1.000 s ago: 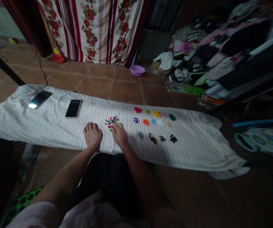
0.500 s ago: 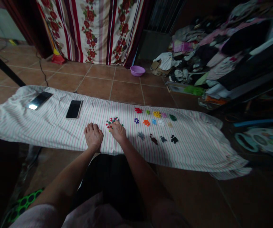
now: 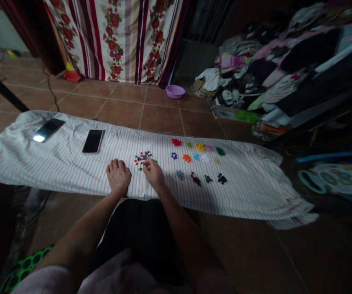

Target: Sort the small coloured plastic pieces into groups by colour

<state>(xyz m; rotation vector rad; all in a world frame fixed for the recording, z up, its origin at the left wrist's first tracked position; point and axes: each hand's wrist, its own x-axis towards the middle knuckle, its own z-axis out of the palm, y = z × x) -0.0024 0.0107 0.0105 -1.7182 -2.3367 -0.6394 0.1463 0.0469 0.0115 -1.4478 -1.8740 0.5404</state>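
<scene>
My left hand lies on the striped cloth, palm down with its fingers stretched forward, holding nothing. My right hand is at the near right edge of a mixed pile of tiny red, green and dark pieces, thumb and fingertips pinched together. Whatever is between those fingertips is too small to make out. To the right, small pieces lie sorted by colour: a red heap, a yellow heap, an orange heap, a dark brown heap, a black heap and several others.
Left of my hands, a phone and another phone with a bright reflection lie on the cloth. Beyond the table, a purple basin stands on the tiled floor before a floral curtain. Clothes are piled at the right.
My right hand has drawn back slightly from the mixed pile, uncovering more of it. My left hand stays put on the cloth. The whole view has shifted a little.
</scene>
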